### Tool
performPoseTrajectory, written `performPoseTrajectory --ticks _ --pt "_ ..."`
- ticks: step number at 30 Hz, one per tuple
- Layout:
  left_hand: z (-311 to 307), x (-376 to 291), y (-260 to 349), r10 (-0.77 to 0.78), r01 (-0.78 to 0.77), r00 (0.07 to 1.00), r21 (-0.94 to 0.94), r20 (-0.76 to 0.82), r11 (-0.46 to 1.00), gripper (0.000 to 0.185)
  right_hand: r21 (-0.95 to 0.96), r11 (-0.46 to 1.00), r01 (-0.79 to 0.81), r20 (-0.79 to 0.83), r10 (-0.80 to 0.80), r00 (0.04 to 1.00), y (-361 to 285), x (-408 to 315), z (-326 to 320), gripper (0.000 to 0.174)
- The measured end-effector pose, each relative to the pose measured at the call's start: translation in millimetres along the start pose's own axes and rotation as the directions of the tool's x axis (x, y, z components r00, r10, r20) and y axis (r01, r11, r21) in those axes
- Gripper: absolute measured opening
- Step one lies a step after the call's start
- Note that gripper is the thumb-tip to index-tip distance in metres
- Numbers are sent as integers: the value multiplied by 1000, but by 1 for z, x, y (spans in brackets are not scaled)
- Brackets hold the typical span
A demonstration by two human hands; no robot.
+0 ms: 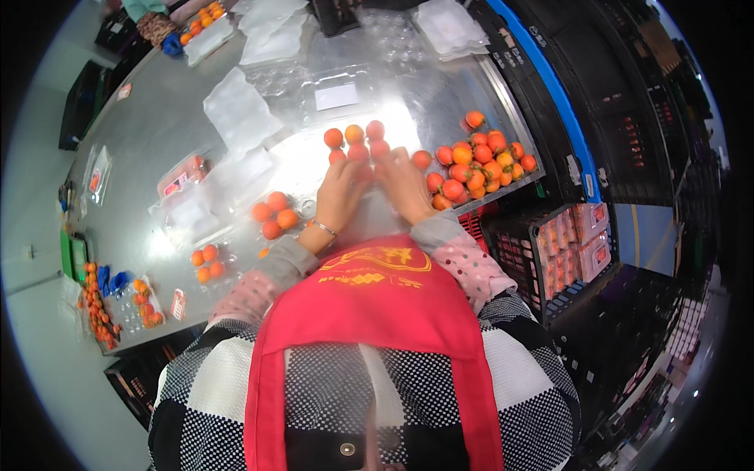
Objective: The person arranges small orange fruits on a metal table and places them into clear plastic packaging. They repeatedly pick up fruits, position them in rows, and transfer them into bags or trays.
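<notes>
Rows of round orange-red fruits [354, 134], persimmons or tomatoes, sit in front of me on the steel table. A clear plastic tray with a white pad [336, 96] lies just beyond them. My left hand [340, 197] reaches to the near left of the rows, its fingers bent down among the fruits. Opposite it, my right hand [403, 185] curls over the near right side. A blurred fruit [363, 174] shows between the two hands. Motion blur and the fingers hide whether either hand grips a fruit.
Loose fruits [483, 162] are heaped at the table's right corner. Clear packs of fruit [275, 214] lie to the left, near white foam sheets [240, 112]. A black crate [530, 259] of filled packs stands at right. Another person's blue-gloved hand [172, 44] is at far left.
</notes>
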State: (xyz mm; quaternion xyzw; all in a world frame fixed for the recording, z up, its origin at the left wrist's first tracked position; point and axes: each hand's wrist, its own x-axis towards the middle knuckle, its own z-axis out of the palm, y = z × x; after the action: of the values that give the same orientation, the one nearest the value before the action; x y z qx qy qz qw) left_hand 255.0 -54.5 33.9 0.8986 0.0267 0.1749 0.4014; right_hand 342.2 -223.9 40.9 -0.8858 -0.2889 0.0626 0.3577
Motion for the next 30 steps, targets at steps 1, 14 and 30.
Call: performPoseTrajectory --ticks 1,14,30 --pt "0 3 3 14 -14 1000 -2 1 1000 36 -78 997 -28 70 33 997 -1 0 -3 26" --pt "65 94 14 425 -456 889 246 172 855 37 -314 925 -215 -177 166 970 49 -32 -122 50" --pt "72 136 -1 24 -39 987 93 162 995 39 395 881 -261 -70 313 947 47 -19 -112 36"
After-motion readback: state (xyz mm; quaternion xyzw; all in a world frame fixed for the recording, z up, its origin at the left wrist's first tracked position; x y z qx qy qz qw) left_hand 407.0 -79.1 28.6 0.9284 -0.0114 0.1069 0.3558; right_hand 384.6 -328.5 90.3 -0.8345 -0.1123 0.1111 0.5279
